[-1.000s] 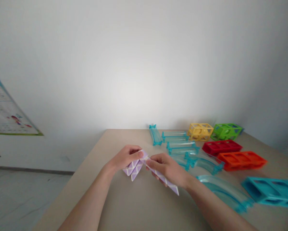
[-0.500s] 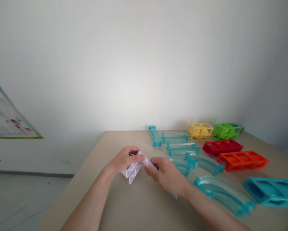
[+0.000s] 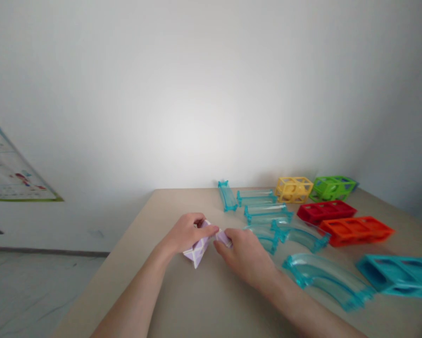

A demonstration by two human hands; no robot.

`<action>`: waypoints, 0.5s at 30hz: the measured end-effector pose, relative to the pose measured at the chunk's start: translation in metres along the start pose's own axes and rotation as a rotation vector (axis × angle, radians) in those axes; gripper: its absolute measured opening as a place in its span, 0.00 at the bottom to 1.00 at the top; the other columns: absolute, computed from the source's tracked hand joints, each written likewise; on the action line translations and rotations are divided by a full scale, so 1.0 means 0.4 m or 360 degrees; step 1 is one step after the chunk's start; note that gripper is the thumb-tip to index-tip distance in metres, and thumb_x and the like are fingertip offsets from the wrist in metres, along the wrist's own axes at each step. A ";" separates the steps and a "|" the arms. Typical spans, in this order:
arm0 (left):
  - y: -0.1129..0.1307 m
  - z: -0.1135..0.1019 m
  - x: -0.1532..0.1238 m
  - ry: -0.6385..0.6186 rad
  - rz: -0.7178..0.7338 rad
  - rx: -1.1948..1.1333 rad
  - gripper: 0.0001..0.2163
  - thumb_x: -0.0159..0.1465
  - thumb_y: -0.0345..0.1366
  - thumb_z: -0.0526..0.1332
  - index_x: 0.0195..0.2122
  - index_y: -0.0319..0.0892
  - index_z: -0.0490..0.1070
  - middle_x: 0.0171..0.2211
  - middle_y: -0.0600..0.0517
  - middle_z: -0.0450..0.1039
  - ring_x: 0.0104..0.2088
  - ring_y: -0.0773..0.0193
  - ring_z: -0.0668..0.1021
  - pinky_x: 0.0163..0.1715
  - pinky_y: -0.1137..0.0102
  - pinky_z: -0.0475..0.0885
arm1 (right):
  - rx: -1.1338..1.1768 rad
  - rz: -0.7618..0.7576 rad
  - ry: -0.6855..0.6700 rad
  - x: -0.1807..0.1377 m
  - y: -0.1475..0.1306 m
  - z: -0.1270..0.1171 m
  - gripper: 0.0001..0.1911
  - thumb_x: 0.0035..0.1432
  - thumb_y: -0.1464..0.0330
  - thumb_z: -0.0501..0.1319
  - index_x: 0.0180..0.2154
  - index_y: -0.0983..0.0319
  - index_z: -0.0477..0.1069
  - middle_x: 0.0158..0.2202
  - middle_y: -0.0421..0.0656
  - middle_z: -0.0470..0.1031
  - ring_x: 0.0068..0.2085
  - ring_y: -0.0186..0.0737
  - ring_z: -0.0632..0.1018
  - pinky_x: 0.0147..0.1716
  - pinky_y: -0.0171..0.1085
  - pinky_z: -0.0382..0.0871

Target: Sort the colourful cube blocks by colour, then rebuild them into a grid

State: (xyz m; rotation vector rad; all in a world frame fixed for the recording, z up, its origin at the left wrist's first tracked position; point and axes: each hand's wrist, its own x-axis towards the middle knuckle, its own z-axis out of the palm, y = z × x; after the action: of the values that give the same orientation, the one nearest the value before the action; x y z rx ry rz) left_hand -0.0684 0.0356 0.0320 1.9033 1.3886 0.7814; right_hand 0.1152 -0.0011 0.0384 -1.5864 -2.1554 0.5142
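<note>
Head view: left hand [image 3: 187, 234] and right hand [image 3: 245, 256] both pinch a lilac-and-white folded piece [image 3: 199, 250].
It is over the desk [image 3: 186, 300], between the left edge and the nearest curved turquoise track [image 3: 332, 276]; if the two grips twist unevenly, it could slip loose.

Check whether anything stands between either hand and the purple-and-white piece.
Nothing visible does: the left hand and the right hand both hold the purple-and-white piece directly. The nearest clear blue curved tracks lie to its right, not between.
</note>
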 end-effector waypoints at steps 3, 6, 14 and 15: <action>-0.002 0.015 0.001 0.0167 -0.0008 0.0050 0.20 0.57 0.53 0.62 0.23 0.40 0.66 0.19 0.59 0.61 0.22 0.68 0.65 0.22 0.74 0.56 | -0.0104 0.0027 0.0079 0.000 -0.001 0.001 0.13 0.60 0.63 0.56 0.28 0.63 0.72 0.28 0.50 0.77 0.28 0.40 0.75 0.26 0.35 0.51; 0.002 0.015 -0.001 0.0315 0.0030 -0.0003 0.19 0.57 0.53 0.62 0.25 0.40 0.69 0.21 0.58 0.64 0.24 0.68 0.68 0.24 0.74 0.59 | 0.0069 -0.0004 0.0060 0.004 0.000 -0.007 0.15 0.62 0.61 0.55 0.29 0.63 0.72 0.28 0.47 0.77 0.27 0.38 0.75 0.25 0.34 0.53; 0.004 0.036 0.004 0.0486 0.0029 0.0040 0.19 0.57 0.52 0.63 0.22 0.41 0.67 0.19 0.58 0.64 0.23 0.67 0.68 0.24 0.73 0.57 | -0.0129 -0.0033 0.0219 -0.002 -0.006 0.008 0.15 0.65 0.63 0.53 0.31 0.63 0.71 0.27 0.48 0.78 0.27 0.40 0.77 0.25 0.35 0.52; 0.003 0.044 0.004 0.0515 0.0028 0.0040 0.18 0.57 0.51 0.63 0.22 0.41 0.66 0.19 0.58 0.63 0.23 0.67 0.67 0.24 0.73 0.57 | -0.0193 -0.0007 0.0259 -0.006 -0.009 0.013 0.15 0.65 0.63 0.53 0.32 0.63 0.72 0.28 0.50 0.78 0.27 0.41 0.77 0.25 0.36 0.51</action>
State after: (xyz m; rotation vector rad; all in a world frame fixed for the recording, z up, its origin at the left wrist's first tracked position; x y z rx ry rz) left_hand -0.0535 0.0343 0.0224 1.8690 1.5795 1.1241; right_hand 0.1102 -0.0048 0.0356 -1.6263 -2.1007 0.2473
